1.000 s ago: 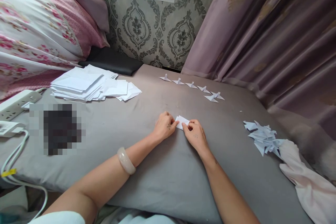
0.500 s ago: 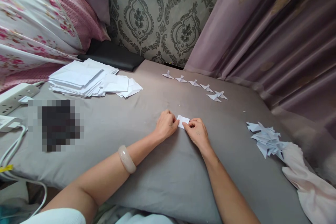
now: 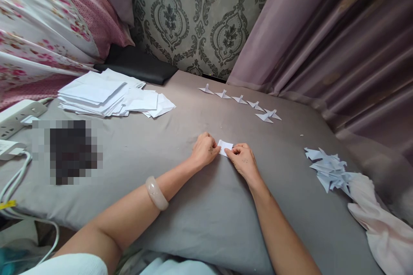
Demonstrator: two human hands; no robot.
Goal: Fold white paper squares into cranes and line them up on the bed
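A small folded piece of white paper is held between my two hands, low over the grey cloth surface. My left hand pinches its left edge, the fingers curled. From the other side, my right hand grips the right edge, with the thumb lying on the paper's face. Farther back, several folded paper birds stand in a slanting row. To the right lies a heap of folded paper pieces.
A stack of white paper sheets lies at the back left, before a black flat item. Power strips with white cables are at the left edge. A pale cloth lies at the right. A blurred dark patch hides something on the left.
Both hands keep their hold on the paper, with hardly any movement. The whole view has shifted slightly.
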